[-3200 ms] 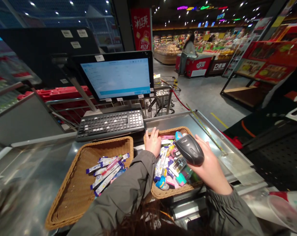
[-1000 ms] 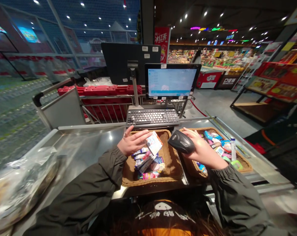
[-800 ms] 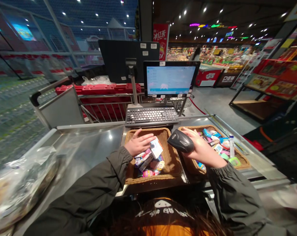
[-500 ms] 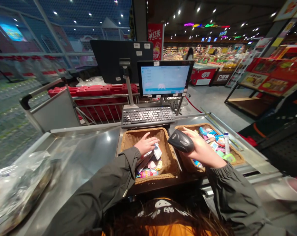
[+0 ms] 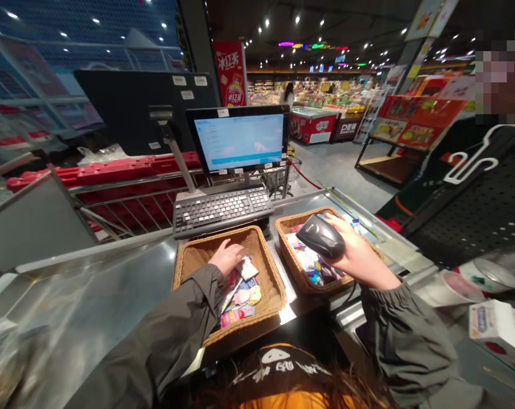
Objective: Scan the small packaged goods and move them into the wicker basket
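My right hand (image 5: pixel 354 250) is wrapped round a black barcode scanner (image 5: pixel 320 236), held over the right wicker basket (image 5: pixel 290 258). That basket holds a jumble of small coloured packets (image 5: pixel 312 267), partly hidden by the hand and scanner. My left hand (image 5: pixel 227 257) is in the left wicker basket (image 5: pixel 276 304), fingers stretched out and nothing visible in them. Right beside its fingertips lies a white packet (image 5: pixel 247 268). Below it in the same basket are more small packages, including a pink one (image 5: pixel 235 316); my sleeve covers some of them.
Behind the baskets stand a keyboard (image 5: pixel 223 210) and a lit monitor (image 5: pixel 240 139). A second dark screen (image 5: pixel 133 113) faces away. The metal counter (image 5: pixel 125 284) extends left, with clear plastic bags at its end. White hangers (image 5: pixel 470 156), a tub (image 5: pixel 489 272) and a box (image 5: pixel 502 329) are at right.
My view has swung right, so the counter's contents appear farther left. The scanner remains in my right hand, over the right basket. My left hand stays over the left basket, fingers still extended.
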{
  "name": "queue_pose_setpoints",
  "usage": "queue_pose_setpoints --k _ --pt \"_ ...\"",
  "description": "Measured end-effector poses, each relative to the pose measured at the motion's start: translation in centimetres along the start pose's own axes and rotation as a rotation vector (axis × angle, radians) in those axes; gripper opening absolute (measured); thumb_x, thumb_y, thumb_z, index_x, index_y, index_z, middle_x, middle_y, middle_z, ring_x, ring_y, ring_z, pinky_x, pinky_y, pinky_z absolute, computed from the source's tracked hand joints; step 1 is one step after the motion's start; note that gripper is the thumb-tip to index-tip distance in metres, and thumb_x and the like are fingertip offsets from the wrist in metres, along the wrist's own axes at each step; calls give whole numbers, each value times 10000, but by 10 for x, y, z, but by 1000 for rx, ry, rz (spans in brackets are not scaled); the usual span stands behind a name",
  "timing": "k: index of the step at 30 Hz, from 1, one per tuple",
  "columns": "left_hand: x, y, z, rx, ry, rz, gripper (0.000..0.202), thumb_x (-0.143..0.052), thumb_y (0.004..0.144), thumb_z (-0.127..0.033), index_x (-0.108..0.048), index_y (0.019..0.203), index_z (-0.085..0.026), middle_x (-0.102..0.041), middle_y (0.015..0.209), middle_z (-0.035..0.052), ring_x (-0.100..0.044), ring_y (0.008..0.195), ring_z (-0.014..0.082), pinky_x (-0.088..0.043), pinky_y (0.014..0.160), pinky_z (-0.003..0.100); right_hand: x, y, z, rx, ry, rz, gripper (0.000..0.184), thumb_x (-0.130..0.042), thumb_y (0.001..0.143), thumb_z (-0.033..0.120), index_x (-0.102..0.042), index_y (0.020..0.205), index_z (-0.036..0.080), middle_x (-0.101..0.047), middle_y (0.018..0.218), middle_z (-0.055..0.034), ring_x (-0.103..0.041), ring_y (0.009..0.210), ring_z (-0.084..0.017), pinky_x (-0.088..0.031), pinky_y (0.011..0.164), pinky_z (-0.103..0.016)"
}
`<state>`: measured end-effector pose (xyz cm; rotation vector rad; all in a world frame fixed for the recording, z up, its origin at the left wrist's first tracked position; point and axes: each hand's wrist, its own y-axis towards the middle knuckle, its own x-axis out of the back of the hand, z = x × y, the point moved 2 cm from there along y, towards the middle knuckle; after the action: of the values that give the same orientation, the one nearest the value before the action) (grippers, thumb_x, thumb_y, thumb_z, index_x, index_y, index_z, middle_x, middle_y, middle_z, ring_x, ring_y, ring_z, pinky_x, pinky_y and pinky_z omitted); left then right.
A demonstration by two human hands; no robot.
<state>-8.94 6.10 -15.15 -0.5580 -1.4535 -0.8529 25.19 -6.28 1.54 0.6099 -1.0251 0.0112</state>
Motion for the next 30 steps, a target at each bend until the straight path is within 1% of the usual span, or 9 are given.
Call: queue_pose_setpoints --k 2,5,8,13,16,19,23,26,30 --pt "20 16 -7 36 -2 -68 217 -509 908 -155 -714 917 -224 -655 1261 84 -563 1209 239 -262 1125 573 12 -6 -15 -53 -43 -72 490 -639 736 301 -565 1213 215 -597 1279 -131 -467 1321 -367 -391 1086 -584" --pt "48 52 -30 90 -56 -182 195 -514 927 -250 -705 962 -249 -630 1303 69 -554 1217 241 -260 1117 580 26 -16 -37 -132 -116 -163 525 -659 730 366 -559 1219 204 -603 1274 -143 -465 1322 -387 -376 1084 -609" --pt "58 94 -59 144 -127 -203 186 -589 896 -366 -724 901 -239 -609 1329 87 -518 1259 280 -274 1101 602 35 -24 -52 -182 -147 -237 549 -659 735 396 -547 1231 188 -595 1290 -156 -466 1322 -389 -335 1105 -625" --pt "40 155 -98 110 -207 -136 228 -620 870 -414 -747 853 -225 -600 1337 121 -487 1284 328 -282 1088 649 45 -34 -64 -216 -126 -223 551 -644 752 372 -534 1260 188 -567 1330 -163 -430 1351 -398 -306 1133 -603" --pt "27 183 -107 116 -211 -93 203 -664 834 -406 -752 859 -225 -595 1346 129 -483 1292 347 -288 1084 658 50 -40 -75 -229 -118 -186 564 -636 756 351 -516 1286 203 -565 1333 -157 -412 1365 -398 -276 1144 -620" --pt "18 207 -110 151 -197 -64 156 -661 832 -334 -752 889 -220 -585 1361 131 -469 1312 348 -295 1083 649 53 -44 -89 -251 -103 -181 592 -636 753 340 -494 1312 206 -552 1343 -165 -405 1369 -396 -265 1134 -652" --pt "12 230 -118 168 -191 -50 169 -639 845 -305 -747 933 -209 -576 1366 145 -441 1334 356 -288 1084 653 54 -48 -108 -286 -81 -188 581 -643 760 351 -498 1307 216 -539 1358 -161 -396 1374 -396 -250 1135 -661" --pt "12 242 -131 145 -233 -43 201 -625 865 -378 -740 918 -221 -575 1375 118 -441 1333 342 -288 1093 636 54 -47 -120 -296 -65 -164 576 -645 771 367 -496 1309 222 -533 1368 -153 -374 1391 -388 -212 1147 -665" --pt "20 254 -151 63 -313 -74 247 -653 838 -468 -722 925 -248 -566 1389 77 -419 1348 325 -272 1099 638 54 -44 -135 -327 -42 -163 583 -672 759 394 -510 1293 222 -539 1362 -159 -399 1374 -387 -240 1139 -659"
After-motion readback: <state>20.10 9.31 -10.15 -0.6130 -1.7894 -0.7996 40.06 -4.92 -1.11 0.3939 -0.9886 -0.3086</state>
